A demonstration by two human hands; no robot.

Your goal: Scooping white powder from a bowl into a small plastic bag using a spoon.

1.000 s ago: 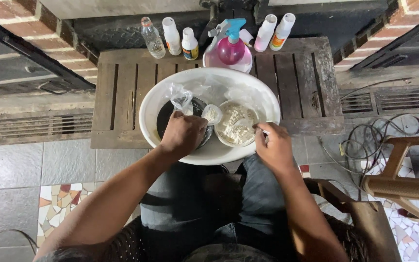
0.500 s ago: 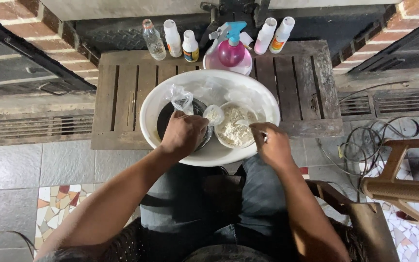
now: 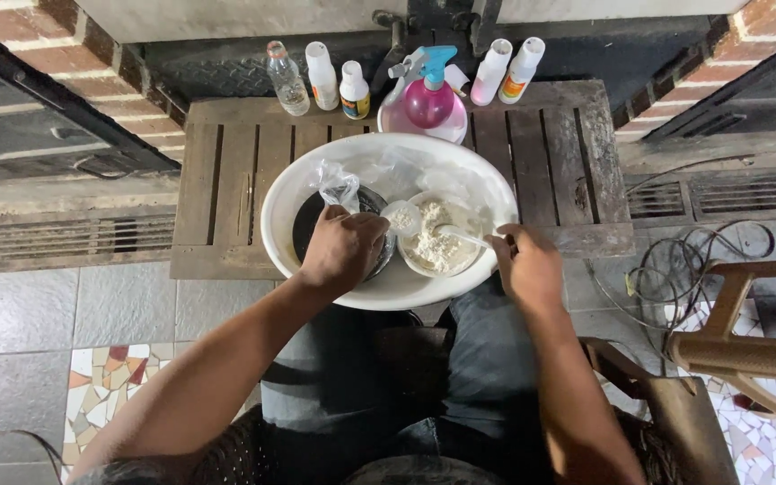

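Under your right hand (image 3: 532,268) sits the small bowl of white powder (image 3: 437,244), inside the big white basin (image 3: 388,287) on the slatted wooden table (image 3: 550,153). That hand is closed on the handle of a white spoon (image 3: 460,235), whose tip reaches left of your knuckles into the powder. Your left hand (image 3: 343,247) is closed over the rim of the dark bowl (image 3: 312,224), and seems to pinch a small white scoop-like cup (image 3: 401,217) just to its right, though your fingers hide exactly how. A crumpled clear plastic bag (image 3: 339,184) lies just beyond that hand.

To stir well, I would keep the spoon low in the powder, move it slowly so nothing puffs over the rim, and keep your left hand steadying the dark bowl so the two bowls do not knock together.
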